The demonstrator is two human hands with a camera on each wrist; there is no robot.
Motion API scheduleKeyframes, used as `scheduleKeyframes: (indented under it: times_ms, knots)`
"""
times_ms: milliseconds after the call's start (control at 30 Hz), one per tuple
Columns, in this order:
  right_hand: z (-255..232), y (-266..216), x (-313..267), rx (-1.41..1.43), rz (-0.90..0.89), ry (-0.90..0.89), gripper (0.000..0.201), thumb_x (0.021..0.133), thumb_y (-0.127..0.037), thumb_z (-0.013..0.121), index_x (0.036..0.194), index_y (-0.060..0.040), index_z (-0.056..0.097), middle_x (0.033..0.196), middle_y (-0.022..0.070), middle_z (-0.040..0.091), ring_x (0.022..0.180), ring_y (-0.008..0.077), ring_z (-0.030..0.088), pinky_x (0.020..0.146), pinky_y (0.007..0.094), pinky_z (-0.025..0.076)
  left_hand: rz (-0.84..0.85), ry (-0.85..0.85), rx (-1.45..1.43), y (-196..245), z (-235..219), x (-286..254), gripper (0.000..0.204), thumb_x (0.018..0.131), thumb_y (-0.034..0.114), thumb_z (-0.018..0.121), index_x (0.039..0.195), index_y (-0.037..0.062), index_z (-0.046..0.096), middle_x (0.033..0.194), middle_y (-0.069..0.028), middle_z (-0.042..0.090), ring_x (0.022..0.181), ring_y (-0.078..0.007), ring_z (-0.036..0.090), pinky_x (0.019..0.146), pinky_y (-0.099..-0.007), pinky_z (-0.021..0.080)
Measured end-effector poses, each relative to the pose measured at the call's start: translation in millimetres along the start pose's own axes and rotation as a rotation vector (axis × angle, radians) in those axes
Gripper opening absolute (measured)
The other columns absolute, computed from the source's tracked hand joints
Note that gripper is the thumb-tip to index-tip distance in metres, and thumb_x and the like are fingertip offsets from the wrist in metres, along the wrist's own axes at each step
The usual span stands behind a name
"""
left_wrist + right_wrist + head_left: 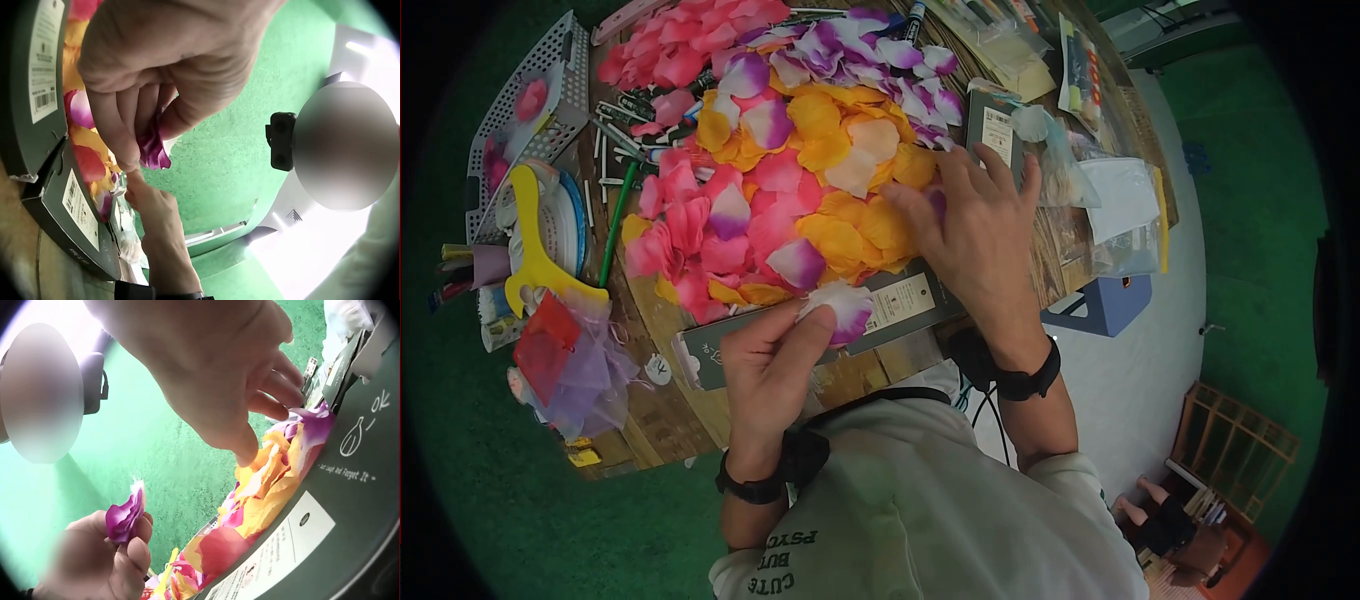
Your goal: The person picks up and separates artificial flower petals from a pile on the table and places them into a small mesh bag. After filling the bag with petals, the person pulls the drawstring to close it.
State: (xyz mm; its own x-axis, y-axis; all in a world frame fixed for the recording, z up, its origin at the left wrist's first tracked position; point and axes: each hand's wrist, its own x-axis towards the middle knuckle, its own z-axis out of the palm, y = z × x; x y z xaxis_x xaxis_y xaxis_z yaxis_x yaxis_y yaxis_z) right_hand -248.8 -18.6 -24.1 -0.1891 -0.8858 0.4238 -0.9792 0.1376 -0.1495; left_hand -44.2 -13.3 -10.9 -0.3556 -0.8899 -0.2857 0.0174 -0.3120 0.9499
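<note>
My left hand (775, 355) pinches a few purple-and-white petals (840, 308) between thumb and fingers, held over the near edge of the petal pile; their ruffled purple edges show in the left wrist view. Loose fingers spread, my right hand (980, 225) reaches over the right side of the pile, thumb by the orange petals (855, 232); no held petal shows in it. Pink petals (775, 215) fill the middle and left of the heap. Purple-and-white petals (835, 48) lie at its far side, beside a deeper pink bunch (685, 45). Dark boxes with white labels (900, 303) line the near side.
At left stand a perforated grey basket (550, 75), a yellow Y-shaped handle (530, 240) and purple mesh bags (595, 375). A green stick (618, 225) and several markers lie by the heap. Clear plastic bags (1125, 205) sit on the right, above a blue stool (1110, 305).
</note>
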Motion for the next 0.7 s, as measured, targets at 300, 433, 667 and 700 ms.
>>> scheduleKeyframes:
  times_ms: [300,433,667,700]
  knots:
    - [-1.5,14.4,-3.0,0.296,0.093,0.285,0.018,0.075,-0.014,0.066,0.086,-0.0006,0.063,0.071,0.0122,0.063,0.088,0.0303,0.060,0.094,0.0511,0.033,0.002,-0.007,-0.003,0.0,-0.1,1.6,0.016,0.086,0.004,0.058,0.099,-0.0049,0.065,0.076,0.0022,0.060,0.068,-0.0015,0.049,0.059,-0.0171,0.040]
    - [3.9,7.0,3.8,0.149,0.137,0.163,0.019,0.075,-0.019,0.065,0.082,-0.0009,0.063,0.070,0.0127,0.063,0.087,0.0298,0.061,0.095,0.0514,0.031,-0.004,-0.006,-0.013,-0.8,1.0,0.1,0.017,0.086,0.004,0.058,0.099,-0.0049,0.065,0.076,0.0020,0.060,0.068,-0.0016,0.049,0.059,-0.0170,0.040]
    - [26.5,16.6,3.8,0.140,0.132,0.153,0.011,0.074,-0.012,0.058,0.074,-0.0018,0.062,0.071,0.0141,0.063,0.085,0.0302,0.061,0.095,0.0521,0.031,-0.002,0.017,-0.013,0.5,0.1,-0.8,0.017,0.086,0.004,0.058,0.099,-0.0050,0.065,0.075,0.0016,0.060,0.066,-0.0021,0.049,0.058,-0.0175,0.040]
    - [25.7,17.4,4.7,0.180,0.166,0.177,0.010,0.074,-0.011,0.057,0.074,-0.0021,0.062,0.071,0.0144,0.063,0.084,0.0303,0.061,0.095,0.0522,0.031,-0.006,0.016,0.002,-0.8,-1.1,-0.7,0.017,0.086,0.004,0.058,0.099,-0.0050,0.065,0.075,0.0016,0.060,0.066,-0.0021,0.049,0.058,-0.0175,0.040]
